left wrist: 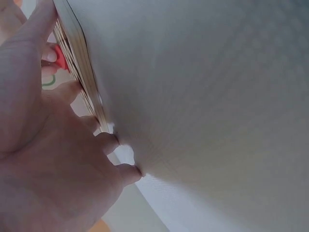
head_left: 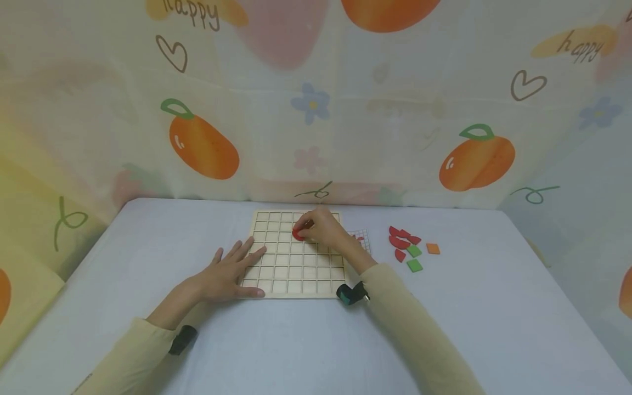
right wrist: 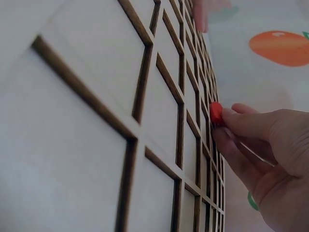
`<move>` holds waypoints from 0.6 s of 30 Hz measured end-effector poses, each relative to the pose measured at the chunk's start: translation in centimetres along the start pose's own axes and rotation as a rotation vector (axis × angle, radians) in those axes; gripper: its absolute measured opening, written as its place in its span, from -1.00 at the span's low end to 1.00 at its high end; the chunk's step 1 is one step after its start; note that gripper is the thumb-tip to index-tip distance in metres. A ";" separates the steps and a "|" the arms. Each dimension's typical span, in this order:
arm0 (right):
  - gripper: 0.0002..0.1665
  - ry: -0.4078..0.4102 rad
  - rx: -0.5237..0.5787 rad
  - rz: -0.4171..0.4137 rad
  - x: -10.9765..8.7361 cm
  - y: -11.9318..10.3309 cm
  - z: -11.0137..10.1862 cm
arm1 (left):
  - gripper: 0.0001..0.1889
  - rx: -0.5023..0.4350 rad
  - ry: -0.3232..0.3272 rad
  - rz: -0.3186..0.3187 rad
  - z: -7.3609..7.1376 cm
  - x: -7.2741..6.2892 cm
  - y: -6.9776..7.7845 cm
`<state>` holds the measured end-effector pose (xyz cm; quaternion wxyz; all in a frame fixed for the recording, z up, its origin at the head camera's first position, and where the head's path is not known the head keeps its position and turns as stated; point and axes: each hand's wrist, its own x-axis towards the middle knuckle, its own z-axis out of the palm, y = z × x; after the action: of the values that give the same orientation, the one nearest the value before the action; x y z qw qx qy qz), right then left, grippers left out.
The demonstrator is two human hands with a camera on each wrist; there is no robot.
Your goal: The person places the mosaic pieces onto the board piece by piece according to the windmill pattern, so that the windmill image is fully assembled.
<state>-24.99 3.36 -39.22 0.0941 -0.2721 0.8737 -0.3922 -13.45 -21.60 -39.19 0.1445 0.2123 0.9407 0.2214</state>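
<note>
A pale wooden grid board (head_left: 288, 271) with rows of square cells lies flat on the table. My left hand (head_left: 224, 280) rests at its left side, fingers spread, with thumb and some fingertips on the board's edge. Over the upper middle of the board, my right hand (head_left: 323, 227) pinches a red piece (head_left: 298, 235) between thumb and fingers. In the right wrist view, the red piece (right wrist: 216, 113) is right at the grid surface; its full outline is hidden by the fingertips.
Right of the board lie several red curved pieces (head_left: 399, 242), two green squares (head_left: 415, 265) and an orange square (head_left: 433, 248). A small gridded card (head_left: 364, 236) with red marks lies partly behind my right wrist. A fruit-patterned cloth (head_left: 375, 148) hangs behind the white table (head_left: 276, 345).
</note>
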 end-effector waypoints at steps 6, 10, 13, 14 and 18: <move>-0.89 0.014 -0.026 0.001 0.0 0.0 0.2 | 0.04 0.019 -0.011 -0.020 -0.2 0.0 0.1; -0.90 0.017 -0.049 -0.006 0.1 0.1 0.3 | 0.04 0.026 -0.010 -0.023 -0.3 -0.1 0.2; -0.90 0.022 -0.057 -0.007 0.2 0.2 0.4 | 0.04 0.024 -0.010 -0.021 -0.3 -0.1 0.2; -0.90 0.025 -0.057 -0.002 0.2 0.2 0.4 | 0.04 0.025 -0.010 -0.022 -0.3 -0.1 0.2; -0.88 0.031 -0.058 0.023 0.0 0.4 0.3 | 0.04 0.024 -0.012 -0.026 -0.3 0.0 0.2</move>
<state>-25.09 3.40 -39.74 0.0772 -0.2584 0.8891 -0.3699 -13.48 -21.49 -38.86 0.1504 0.2030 0.9452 0.2068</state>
